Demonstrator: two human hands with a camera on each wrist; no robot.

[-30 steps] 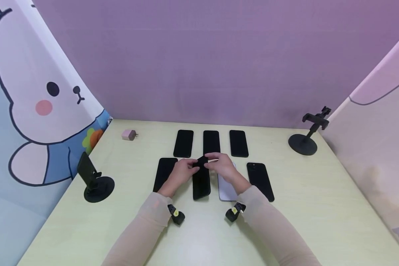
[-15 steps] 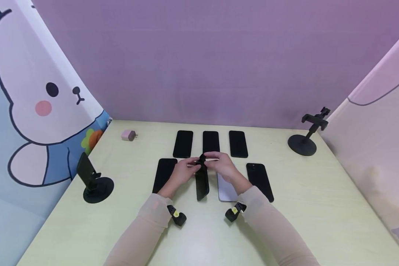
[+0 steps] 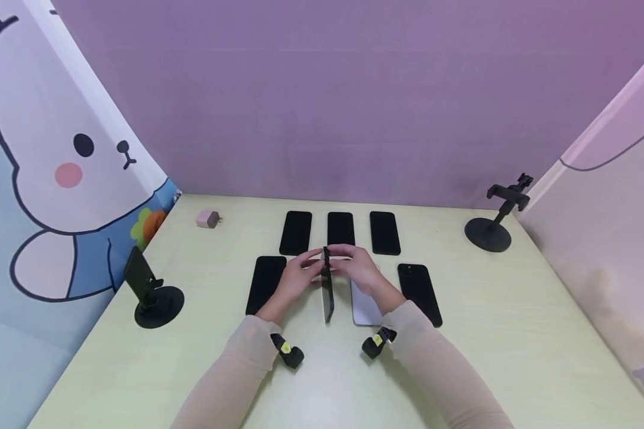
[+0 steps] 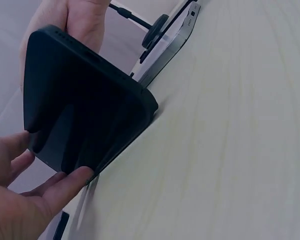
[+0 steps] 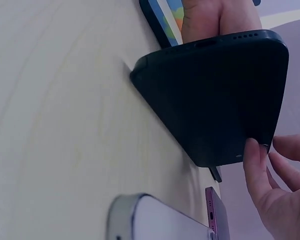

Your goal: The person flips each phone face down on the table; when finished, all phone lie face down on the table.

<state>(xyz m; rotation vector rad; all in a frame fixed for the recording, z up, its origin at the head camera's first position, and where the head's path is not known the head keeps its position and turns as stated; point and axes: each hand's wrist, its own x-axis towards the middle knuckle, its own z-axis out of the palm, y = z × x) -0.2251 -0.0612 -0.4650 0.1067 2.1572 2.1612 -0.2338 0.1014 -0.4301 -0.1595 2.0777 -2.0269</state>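
A black smartphone [image 3: 328, 295] stands on its long edge between both hands, in the middle of the table. My left hand [image 3: 297, 277] holds its far end from the left. In the left wrist view the left thumb [image 4: 70, 187] presses the phone's glossy face near the lower edge. My right hand [image 3: 358, 268] grips the same end from the right. In the right wrist view its fingers lie at the far corner of the dark back [image 5: 215, 100]. A lavender phone [image 3: 365, 307] lies partly under the right forearm, and a black phone [image 3: 265, 285] lies beside the left hand.
Behind the hands lie three black phones in a row, the middle one [image 3: 340, 228] straight ahead. Another black phone [image 3: 420, 295] lies at the right. A black stand [image 3: 159, 307] is at left, a phone holder [image 3: 489, 233] at back right, a pink charger plug [image 3: 207, 218] at back left.
The held phone has turned from lying tilted with its dark face showing to standing upright on its long edge. Both hands have stayed at its far end, the left shifting slightly right.
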